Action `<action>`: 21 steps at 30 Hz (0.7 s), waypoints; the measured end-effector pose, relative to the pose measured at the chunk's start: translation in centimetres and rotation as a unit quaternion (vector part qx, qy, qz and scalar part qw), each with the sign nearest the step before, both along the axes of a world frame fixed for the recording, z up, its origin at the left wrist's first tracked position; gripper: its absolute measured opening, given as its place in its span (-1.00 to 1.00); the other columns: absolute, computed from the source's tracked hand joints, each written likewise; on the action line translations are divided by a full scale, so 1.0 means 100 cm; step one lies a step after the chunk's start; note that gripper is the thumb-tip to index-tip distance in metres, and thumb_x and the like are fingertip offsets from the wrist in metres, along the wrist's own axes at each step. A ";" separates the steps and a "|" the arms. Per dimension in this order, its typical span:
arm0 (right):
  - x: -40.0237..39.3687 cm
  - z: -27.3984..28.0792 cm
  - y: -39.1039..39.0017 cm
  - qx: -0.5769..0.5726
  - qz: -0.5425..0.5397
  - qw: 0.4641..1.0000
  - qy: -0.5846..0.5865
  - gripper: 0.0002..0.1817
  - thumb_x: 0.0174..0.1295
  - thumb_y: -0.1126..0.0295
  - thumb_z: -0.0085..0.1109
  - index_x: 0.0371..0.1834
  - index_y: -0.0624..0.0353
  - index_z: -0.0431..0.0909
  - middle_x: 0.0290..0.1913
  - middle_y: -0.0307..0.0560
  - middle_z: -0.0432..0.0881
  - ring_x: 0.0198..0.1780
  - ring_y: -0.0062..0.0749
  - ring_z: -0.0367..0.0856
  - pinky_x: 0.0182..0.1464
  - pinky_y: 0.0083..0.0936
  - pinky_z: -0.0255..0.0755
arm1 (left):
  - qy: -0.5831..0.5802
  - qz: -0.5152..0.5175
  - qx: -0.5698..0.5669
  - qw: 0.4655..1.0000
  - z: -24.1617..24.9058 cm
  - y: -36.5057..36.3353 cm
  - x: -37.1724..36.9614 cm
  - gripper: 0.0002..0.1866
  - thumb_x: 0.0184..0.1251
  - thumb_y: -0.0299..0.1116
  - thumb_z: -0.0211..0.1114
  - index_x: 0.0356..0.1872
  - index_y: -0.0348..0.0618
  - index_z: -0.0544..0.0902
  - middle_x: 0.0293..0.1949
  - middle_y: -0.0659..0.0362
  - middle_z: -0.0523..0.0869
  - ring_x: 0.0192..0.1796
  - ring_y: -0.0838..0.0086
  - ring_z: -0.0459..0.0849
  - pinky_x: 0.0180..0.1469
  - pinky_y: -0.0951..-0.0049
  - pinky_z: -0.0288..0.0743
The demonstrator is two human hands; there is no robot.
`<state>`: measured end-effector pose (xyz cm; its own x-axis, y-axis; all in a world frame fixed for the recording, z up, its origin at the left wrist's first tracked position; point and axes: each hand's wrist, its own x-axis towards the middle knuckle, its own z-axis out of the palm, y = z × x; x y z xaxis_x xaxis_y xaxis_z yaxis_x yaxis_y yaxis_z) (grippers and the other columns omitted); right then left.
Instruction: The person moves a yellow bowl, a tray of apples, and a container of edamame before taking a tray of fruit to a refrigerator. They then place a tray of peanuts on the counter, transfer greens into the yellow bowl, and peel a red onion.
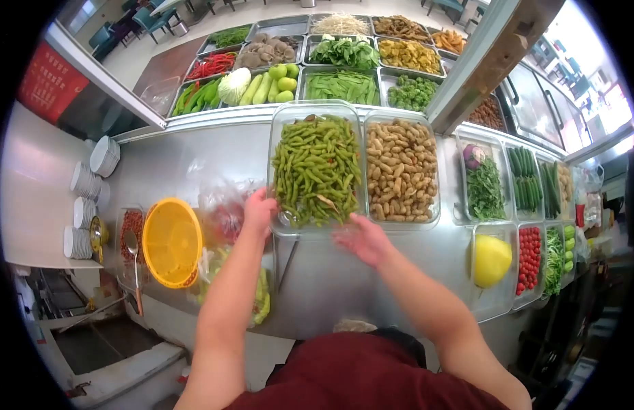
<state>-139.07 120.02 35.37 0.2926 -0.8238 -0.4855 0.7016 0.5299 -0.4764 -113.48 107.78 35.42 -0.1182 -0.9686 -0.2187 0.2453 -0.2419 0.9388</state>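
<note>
A long silver metal counter [344, 287] carries a round yellow plastic basket [172, 242], a clear rectangular tub of brown peanuts [401, 171] and, near its right end, a clear tray holding a large yellow fruit [492, 260].

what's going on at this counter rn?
A person has both hands on or close to a clear tray of green bean pods. The left hand is at its left side, the right hand open by its near edge. A clear tray of peanuts sits just to the right. Left of the arms are a yellow basket and some plastic bags of food. Whether the bean tray is lifted or resting, I can't tell.
</note>
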 end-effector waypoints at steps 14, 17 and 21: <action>0.031 -0.084 -0.081 0.109 -0.238 0.965 -0.018 -0.58 0.30 0.41 0.13 0.12 0.44 0.29 -0.07 0.20 0.53 -0.08 -0.04 0.60 -0.04 -0.40 0.57 | -0.104 0.008 -0.020 0.994 -0.056 -0.100 -0.029 -0.46 0.06 -0.69 0.07 0.17 -0.30 0.54 -0.19 0.16 0.71 -0.27 0.54 0.60 -0.23 0.58 0.46; 0.033 -0.070 -0.074 0.127 -0.258 0.958 0.003 -0.59 0.31 0.41 0.13 0.09 0.48 0.29 -0.08 0.23 0.52 -0.10 -0.04 0.62 0.00 -0.39 0.58 | -0.252 0.003 -0.052 0.966 -0.044 -0.091 -0.034 -0.48 0.07 -0.61 0.11 0.16 -0.32 0.54 -0.18 0.06 0.71 -0.19 0.36 0.65 -0.11 0.45 0.49; 0.021 -0.091 -0.087 0.116 -0.248 0.962 -0.009 -0.60 0.30 0.41 0.13 0.08 0.42 0.28 -0.12 0.13 0.52 -0.07 0.00 0.63 -0.06 -0.43 0.62 | -0.477 -0.015 -0.104 0.872 -0.043 -0.094 -0.046 -0.43 0.06 -0.54 0.16 0.21 -0.34 0.47 -0.06 -0.13 0.66 0.02 0.12 0.62 0.12 0.32 0.45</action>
<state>-136.96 111.32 26.25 -0.0978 -0.7348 -0.6712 0.9023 0.2191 -0.3713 -118.03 98.36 31.15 -0.0052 -0.9987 -0.0513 -0.6763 -0.0343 0.7358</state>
